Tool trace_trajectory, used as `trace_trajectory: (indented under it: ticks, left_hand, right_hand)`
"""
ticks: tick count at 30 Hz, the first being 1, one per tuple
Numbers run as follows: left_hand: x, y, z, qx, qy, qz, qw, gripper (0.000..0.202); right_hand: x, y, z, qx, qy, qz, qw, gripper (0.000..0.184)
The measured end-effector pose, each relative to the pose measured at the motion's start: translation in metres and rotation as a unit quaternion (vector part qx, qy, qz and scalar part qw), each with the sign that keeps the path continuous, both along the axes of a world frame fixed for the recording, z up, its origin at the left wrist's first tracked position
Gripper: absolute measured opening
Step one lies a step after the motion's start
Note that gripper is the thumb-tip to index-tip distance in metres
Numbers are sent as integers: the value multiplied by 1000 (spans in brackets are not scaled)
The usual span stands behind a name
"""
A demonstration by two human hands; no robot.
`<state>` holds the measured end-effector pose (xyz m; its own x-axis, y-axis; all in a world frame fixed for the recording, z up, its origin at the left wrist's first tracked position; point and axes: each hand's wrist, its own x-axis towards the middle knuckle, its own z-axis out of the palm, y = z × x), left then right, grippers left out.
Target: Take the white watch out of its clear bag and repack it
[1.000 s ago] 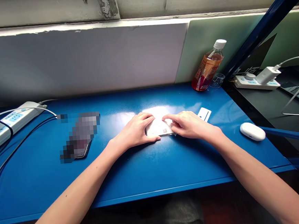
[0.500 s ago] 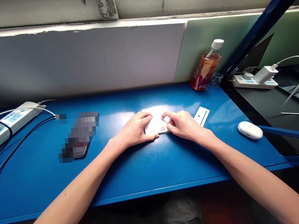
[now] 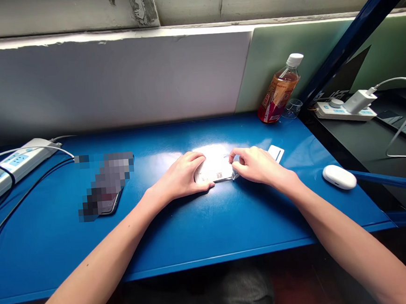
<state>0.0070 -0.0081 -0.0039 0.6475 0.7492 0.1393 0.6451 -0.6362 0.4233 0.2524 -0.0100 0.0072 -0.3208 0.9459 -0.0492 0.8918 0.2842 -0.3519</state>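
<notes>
A flat white piece with a small printed QR code (image 3: 212,166) lies in glare at the middle of the blue table; whether it is a booklet or a thin box I cannot tell. My left hand (image 3: 181,173) holds its left side, thumb at the near edge and fingers over the far left corner. At the right end, my right hand (image 3: 256,165) pinches crinkled clear plastic (image 3: 235,173) between thumb and bent fingers. Partly behind that hand lies a white card-like piece with a dark slot (image 3: 276,152).
A phone (image 3: 112,187), partly pixelated, lies at left near a power strip (image 3: 24,156) with cables. A drink bottle (image 3: 278,92) stands at the back right beside a clear plastic cup (image 3: 293,109). A white rounded case (image 3: 339,177) sits near the right edge. Another power strip (image 3: 347,111) is beyond.
My right hand has moved a little to the right, drawing clear plastic out past the white piece's right end. It now covers more of the slotted card. My left hand has stayed put.
</notes>
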Motion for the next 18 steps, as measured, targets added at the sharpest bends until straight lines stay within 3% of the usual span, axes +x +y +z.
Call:
trace_trajectory:
  ticks: [3, 10, 18]
  left_hand:
    - [-1, 0, 0, 16, 1, -8, 1000, 51]
    - [-2, -1, -5, 40, 13, -19, 999, 60]
    - [-4, 1, -6, 45, 19, -32, 998, 57]
  right_hand:
    - [4, 1, 1, 14, -1, 15, 1000, 22]
    - [6, 5, -6, 80, 2, 125, 989, 22]
    - [5, 4, -4, 92, -4, 152, 984, 32]
